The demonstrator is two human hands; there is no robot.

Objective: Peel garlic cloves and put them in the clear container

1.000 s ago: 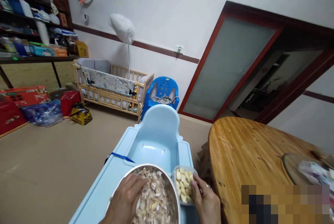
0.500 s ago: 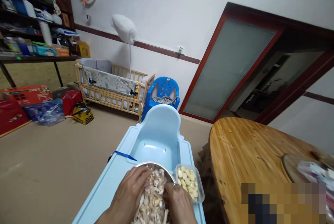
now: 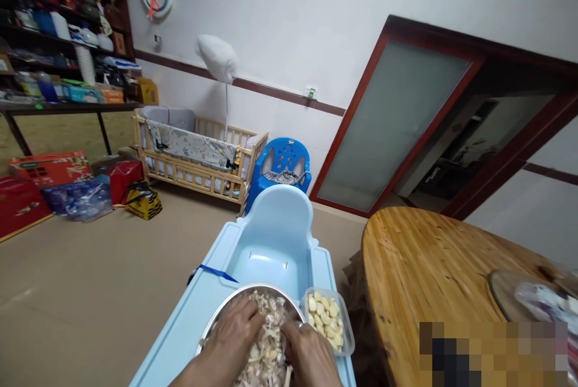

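Left hand point(image 3: 230, 342) and right hand point(image 3: 307, 358) are digging, curled, into garlic skins point(image 3: 268, 321) in a steel bowl point(image 3: 235, 295) (slow sifting finds stray cloves). Pinching anything? Can't tell.

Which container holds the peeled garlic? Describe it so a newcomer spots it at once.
Start at the pale blue plastic child's seat. At its near end sits a steel bowl of garlic skins. Just right of it sits a clear plastic tub, the only container holding peeled cloves.

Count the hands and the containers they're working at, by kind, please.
Hands: 2 (left hand, right hand)
Metal bowl: 1
Clear plastic tub: 1
Total: 4
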